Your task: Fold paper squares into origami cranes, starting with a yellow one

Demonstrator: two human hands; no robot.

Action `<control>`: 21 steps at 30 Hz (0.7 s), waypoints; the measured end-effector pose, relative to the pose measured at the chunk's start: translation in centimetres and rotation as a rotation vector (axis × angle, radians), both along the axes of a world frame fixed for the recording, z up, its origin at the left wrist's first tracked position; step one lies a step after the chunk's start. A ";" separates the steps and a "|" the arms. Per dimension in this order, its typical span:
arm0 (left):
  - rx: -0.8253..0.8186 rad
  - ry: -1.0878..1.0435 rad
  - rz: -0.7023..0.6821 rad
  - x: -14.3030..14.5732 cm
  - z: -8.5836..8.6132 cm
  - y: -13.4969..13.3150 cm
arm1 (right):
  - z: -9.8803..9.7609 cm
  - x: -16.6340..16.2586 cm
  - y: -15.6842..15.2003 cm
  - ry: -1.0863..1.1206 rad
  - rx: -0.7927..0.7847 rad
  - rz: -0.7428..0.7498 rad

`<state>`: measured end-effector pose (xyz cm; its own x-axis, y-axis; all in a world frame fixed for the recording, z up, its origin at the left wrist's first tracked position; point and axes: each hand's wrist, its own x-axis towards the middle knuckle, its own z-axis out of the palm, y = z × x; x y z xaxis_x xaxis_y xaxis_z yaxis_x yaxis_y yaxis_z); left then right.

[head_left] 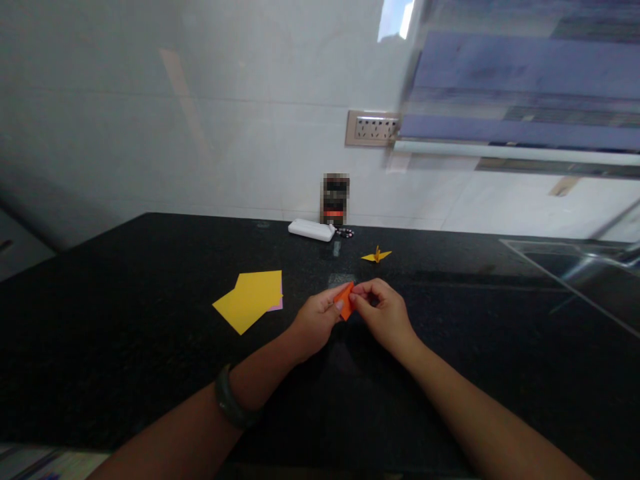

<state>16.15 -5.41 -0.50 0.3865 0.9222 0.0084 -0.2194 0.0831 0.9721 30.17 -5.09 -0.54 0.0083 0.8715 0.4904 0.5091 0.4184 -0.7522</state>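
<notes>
A small folded piece of orange origami paper [346, 305] is held up between both hands over the dark countertop. My left hand [315, 327] grips its left side, thumb on the near face and fingers behind. From the right, my right hand [385, 313] pinches the paper's upper right edge between thumb and fingertips. Beyond the right hand stands a yellow paper crane [377, 255] with its wings spread. Left of my hands lie yellow paper sheets [250, 297], overlapping, with a pink-purple sheet [277, 307] peeking out underneath.
Against the wall lies a white oblong case [311, 230] with a beaded strap [344, 233]. A dark pixelated object [335, 199] stands behind it. At the right a metal-edged sink [565, 283] is set into the black countertop [150, 280]. A socket panel [373, 128] is on the wall.
</notes>
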 end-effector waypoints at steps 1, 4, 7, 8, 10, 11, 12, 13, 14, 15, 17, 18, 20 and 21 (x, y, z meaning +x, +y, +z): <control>-0.002 -0.003 0.015 0.0 0.0 0.0 | -0.1 0.0 0.0 0.011 -0.018 -0.005; 0.004 0.037 0.051 -0.2 0.0 0.0 | -0.1 0.0 0.0 0.022 -0.063 -0.022; 0.000 0.074 0.082 -0.3 0.0 0.1 | -0.1 0.1 0.0 0.006 -0.085 -0.013; -0.006 0.067 0.084 -0.3 0.0 0.1 | 0.0 0.1 0.0 0.007 -0.088 -0.004; -0.015 0.031 0.072 -0.2 0.1 0.0 | 0.2 0.1 0.0 0.042 -0.110 0.015; -0.021 0.010 0.059 -0.1 0.2 0.0 | 0.3 0.1 -0.1 0.079 -0.134 0.025; -0.032 -0.010 0.046 0.0 0.3 -0.1 | 0.4 0.1 -0.1 0.128 -0.168 0.038; -0.049 -0.027 0.032 0.0 0.4 -0.2 | 0.4 0.0 -0.2 0.185 -0.209 0.051; -0.070 -0.043 0.020 0.1 0.5 -0.2 | 0.5 0.0 -0.2 0.243 -0.251 0.065; -0.095 -0.056 0.014 0.1 0.6 -0.3 | 0.5 0.0 -0.2 0.298 -0.289 0.082; -0.135 -0.072 0.013 0.1 0.7 -0.3 | 0.5 0.0 -0.2 0.385 -0.328 0.117; -0.144 -0.077 0.014 0.0 0.7 -0.3 | 0.4 0.1 -0.1 0.407 -0.325 0.132; -0.154 -0.089 0.008 -0.1 0.7 -0.2 | 0.2 0.3 0.1 0.392 -0.264 0.147; -0.157 -0.100 -0.002 -0.1 0.6 -0.2 | 0.2 0.4 0.2 0.353 -0.217 0.152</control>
<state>16.04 -5.61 0.09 0.3929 0.9144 -0.0974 -0.3139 0.2330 0.9204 30.62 -4.86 -0.38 0.0066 0.9583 0.2856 0.1497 0.2815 -0.9478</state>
